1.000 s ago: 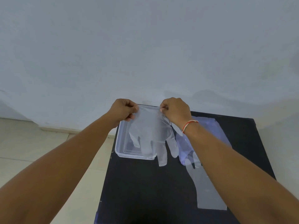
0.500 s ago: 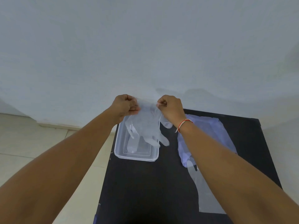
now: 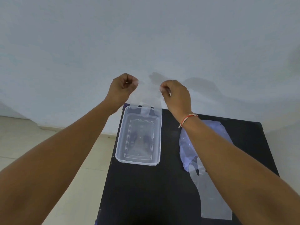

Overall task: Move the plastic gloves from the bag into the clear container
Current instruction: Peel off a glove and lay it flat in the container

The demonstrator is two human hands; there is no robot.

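A thin clear plastic glove point(image 3: 146, 98) hangs stretched between my two hands above the far end of the clear container point(image 3: 121, 153). My left hand point(image 3: 123, 88) pinches its left top corner and my right hand point(image 3: 176, 93) pinches its right top corner. The glove's fingers dangle down to the container's far rim. The container sits on the black table point(image 3: 146, 192) with nothing visible inside. A bluish plastic bag point(image 3: 186, 143) lies to the right under my right forearm, and another clear glove point(image 3: 211, 202) pokes out of its near end.
A pale wall rises right behind the table. Light floor tiles point(image 3: 32, 143) show to the left, below the table's left edge. The table's near middle is bare black surface.
Both hands have risen and moved farther away with the glove, which now hangs straighter over the container's far rim instead of draped across it.
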